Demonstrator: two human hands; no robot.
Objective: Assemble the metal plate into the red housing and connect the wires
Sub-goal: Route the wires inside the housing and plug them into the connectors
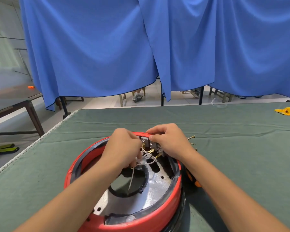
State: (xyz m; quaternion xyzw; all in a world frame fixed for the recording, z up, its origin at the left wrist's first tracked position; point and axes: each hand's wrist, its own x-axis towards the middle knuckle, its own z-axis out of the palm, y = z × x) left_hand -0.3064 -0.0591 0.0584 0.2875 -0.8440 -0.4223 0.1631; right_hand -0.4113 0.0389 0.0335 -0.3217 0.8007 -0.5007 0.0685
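Squarely before me on the green-covered desk (224, 148) lies the red housing (157, 216), a round ring with its open side up; its near rim is cut off by the bottom of the frame. Inside it the metal plate (151, 190) lies flat, silvery and mottled, with a large round opening at its middle and small holes around it. At the far rim, a grey terminal block (146, 141) faces me. White wires (149, 162) with brass spade connectors run from the plate up toward it, pointing away from me. My left hand (122, 148) is curled over the wires, fingers pinching a bundle of them; a thin pale strip (131, 180) hangs down below it over the opening. My right hand (167, 139) grips the block and the rim behind it, thumb on its face. Which terminals are joined I cannot tell; my hands hide them. No writing can be read. Loose connector ends (191, 137) lie just right of my right hand, an orange-and-black tool (193, 180) shows beside the housing, half hidden by my forearm. A yellow object (284, 111) sits at the far right. Blue curtains (157, 47) hang beyond.
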